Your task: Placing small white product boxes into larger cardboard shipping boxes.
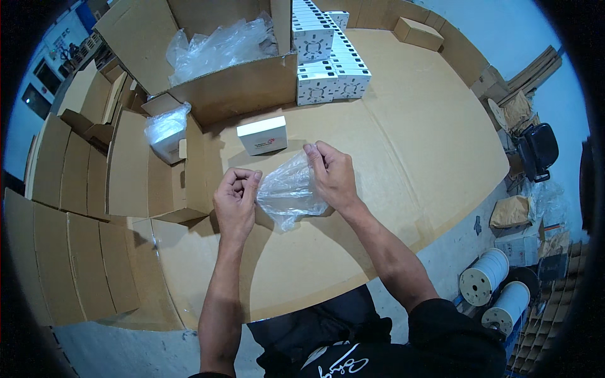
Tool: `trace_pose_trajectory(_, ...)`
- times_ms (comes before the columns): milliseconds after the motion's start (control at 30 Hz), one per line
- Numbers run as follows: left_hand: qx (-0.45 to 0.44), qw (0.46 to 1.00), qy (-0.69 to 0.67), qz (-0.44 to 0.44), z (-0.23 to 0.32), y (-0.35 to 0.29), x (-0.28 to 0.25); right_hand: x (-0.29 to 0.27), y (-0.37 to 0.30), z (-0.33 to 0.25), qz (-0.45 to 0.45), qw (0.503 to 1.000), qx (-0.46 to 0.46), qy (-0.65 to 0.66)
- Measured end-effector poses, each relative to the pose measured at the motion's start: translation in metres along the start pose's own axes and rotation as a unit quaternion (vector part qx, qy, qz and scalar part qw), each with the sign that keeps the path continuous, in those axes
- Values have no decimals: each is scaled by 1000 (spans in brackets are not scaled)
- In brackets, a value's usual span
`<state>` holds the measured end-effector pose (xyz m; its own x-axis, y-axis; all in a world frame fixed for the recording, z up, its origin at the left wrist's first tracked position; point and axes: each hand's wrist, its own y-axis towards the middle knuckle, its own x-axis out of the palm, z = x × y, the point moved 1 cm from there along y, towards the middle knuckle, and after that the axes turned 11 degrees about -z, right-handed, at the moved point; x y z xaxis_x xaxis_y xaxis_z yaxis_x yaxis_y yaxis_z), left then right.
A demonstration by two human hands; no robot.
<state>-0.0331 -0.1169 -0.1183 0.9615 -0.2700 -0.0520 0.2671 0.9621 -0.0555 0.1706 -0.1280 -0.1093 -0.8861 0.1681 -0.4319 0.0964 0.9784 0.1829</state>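
Two hands share one clear plastic bag (287,192): the left hand (236,198) pinches its left edge between thumb and curled forefinger, while the right hand (331,175) grips its upper right side, so the film hangs spread between them, just above or against the tabletop (403,208). Thin film like this probably calls for light pinches close to the edge, a gentle rub of thumb against finger to part the layers, and an even pull, since a hard tug could tear it. Just beyond the hands, a white box (262,136) sits on the table; to its left, a smaller open carton (198,189) has a plastic-wrapped box (167,129) in it, and farther back stand a big carton (246,88) with loose plastic film (220,47) and stacked white boxes (334,75). Whether the bag's mouth is open is hard to tell through the creases and glare; the right hand's lower fingers are folded out of sight, the big carton's top is cut off, and its depths are hidden.
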Motion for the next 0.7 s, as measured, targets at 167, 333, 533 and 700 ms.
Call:
trace_pose_trajectory(167,59,997,33,27,-6,5,-3,3,0,2,10,1000,-2,5)
trace_pose_trajectory(333,261,935,234,53,18,0,11,11,-2,4,-39,999,-28,22)
trace_pose_trajectory(533,31,977,209,-31,16,2,19,3,-2,-5,-188,980,-48,35)
trace_pose_trajectory(700,80,980,176,46,2,3,4,-17,-1,10,-241,964,39,107)
